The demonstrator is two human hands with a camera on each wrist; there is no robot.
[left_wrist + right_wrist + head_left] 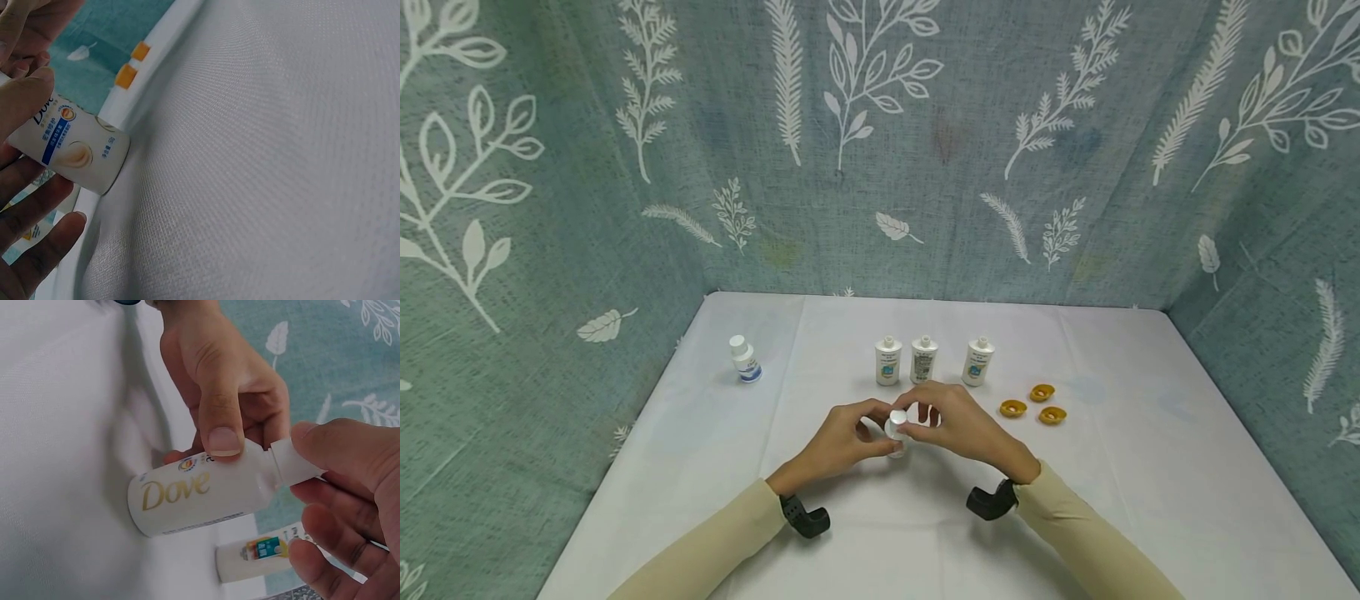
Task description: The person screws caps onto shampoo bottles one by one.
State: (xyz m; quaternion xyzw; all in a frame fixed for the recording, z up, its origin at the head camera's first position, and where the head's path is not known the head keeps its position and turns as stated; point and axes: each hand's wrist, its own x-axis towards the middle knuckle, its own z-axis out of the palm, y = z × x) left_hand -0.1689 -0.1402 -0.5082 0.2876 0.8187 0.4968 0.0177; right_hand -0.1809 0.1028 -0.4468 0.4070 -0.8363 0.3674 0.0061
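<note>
A small white Dove bottle (194, 494) stands on the white cloth between both hands, its white cap (297, 462) on the neck. My left hand (842, 437) grips the bottle's body between thumb and fingers. From the other side, my right hand (958, 423) pinches the cap with thumb and index finger. In the left wrist view the label side of the bottle (75, 147) shows beside the left fingers. Just behind the hands stand three white bottles with no caps, on the left (887, 363), in the middle (923, 358) and on the right (977, 363).
At the far left a white capped bottle (745, 360) stands alone. Three small orange-yellow pieces with raised centres, one at the left (1012, 408), one behind (1042, 392) and one at the right (1052, 415), lie right of the hands. A leaf-patterned green curtain (850, 250) borders the table.
</note>
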